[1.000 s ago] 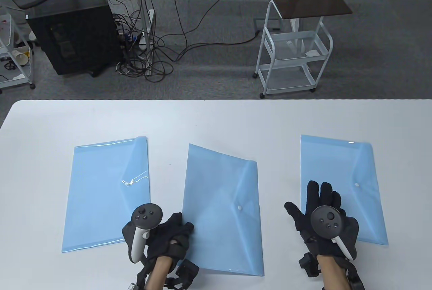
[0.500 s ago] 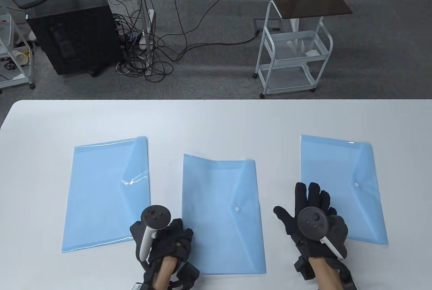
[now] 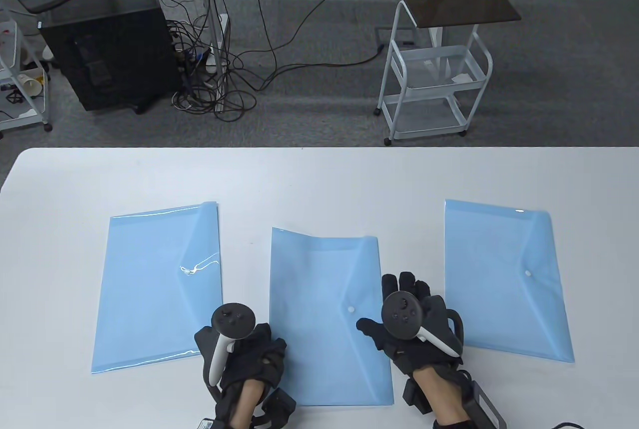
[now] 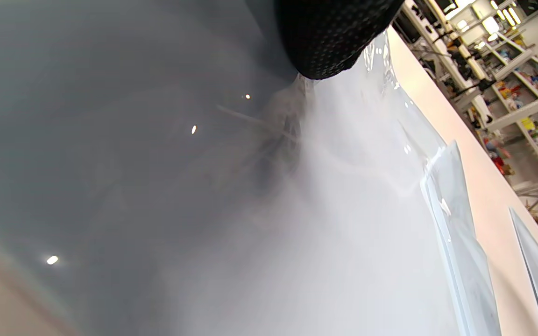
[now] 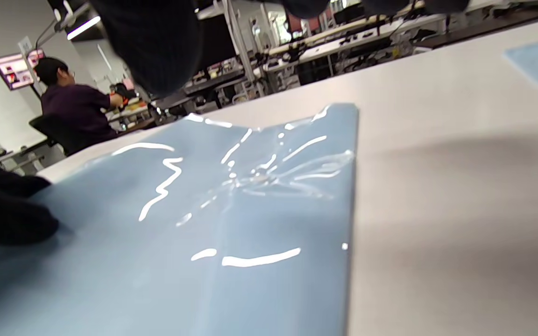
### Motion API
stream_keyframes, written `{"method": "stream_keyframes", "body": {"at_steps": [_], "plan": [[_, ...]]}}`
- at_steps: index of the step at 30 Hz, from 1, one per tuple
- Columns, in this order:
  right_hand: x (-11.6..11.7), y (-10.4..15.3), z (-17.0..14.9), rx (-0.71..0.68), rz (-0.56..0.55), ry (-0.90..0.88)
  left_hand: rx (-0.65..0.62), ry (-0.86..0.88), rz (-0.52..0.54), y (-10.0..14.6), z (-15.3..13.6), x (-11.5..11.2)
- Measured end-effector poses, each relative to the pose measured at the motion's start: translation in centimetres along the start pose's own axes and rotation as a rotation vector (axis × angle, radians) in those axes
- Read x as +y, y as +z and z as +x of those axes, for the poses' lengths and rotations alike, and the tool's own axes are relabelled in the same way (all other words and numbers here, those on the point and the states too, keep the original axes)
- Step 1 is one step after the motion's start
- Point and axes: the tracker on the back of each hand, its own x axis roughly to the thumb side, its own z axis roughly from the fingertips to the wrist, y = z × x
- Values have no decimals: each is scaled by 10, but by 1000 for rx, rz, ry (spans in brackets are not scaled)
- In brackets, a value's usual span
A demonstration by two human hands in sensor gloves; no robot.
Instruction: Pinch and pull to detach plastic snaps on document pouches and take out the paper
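Three blue document pouches lie on the white table (image 3: 319,179): a left pouch (image 3: 157,289), a middle pouch (image 3: 324,309) and a right pouch (image 3: 504,279). The middle one's white snap (image 3: 351,308) is fastened. My left hand (image 3: 272,346) has its fingers curled on the middle pouch's lower left edge; in the left wrist view a fingertip (image 4: 334,37) presses the plastic (image 4: 343,210). My right hand (image 3: 388,299) lies open at the same pouch's right edge, thumb (image 3: 367,325) on the flap just right of the snap. The right wrist view shows that pouch (image 5: 203,210) close up, with the thumb (image 5: 3,210) on it.
The right pouch's snap (image 3: 527,273) is fastened too. Beyond the table's far edge stand a white cart (image 3: 434,74), a black computer case (image 3: 105,44) and tangled cables (image 3: 219,79). A seated person (image 5: 73,112) appears far off in the right wrist view.
My right hand has moved left, off the right pouch to the middle pouch's right edge. The middle pouch was turned straighter a second ago; the left hand has barely moved since.
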Motion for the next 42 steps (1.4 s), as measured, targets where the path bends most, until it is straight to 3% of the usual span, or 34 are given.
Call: {"method": "stream_keyframes", "body": {"at_steps": [9,20,25,33,42], "plan": [[27,-30,29,-24,151,116,-2,-12,-5,-1,1,0],[53,-56,44,3,252,257,-2,-35,0,-1,3,-1],[54,-61,52,20,239,306,-1,-40,2,-1,3,-2],[74,-68,73,19,158,548,2,-48,7,-1,3,-2],[69,-75,70,26,65,563,0,-70,15,0,4,-3]]}}
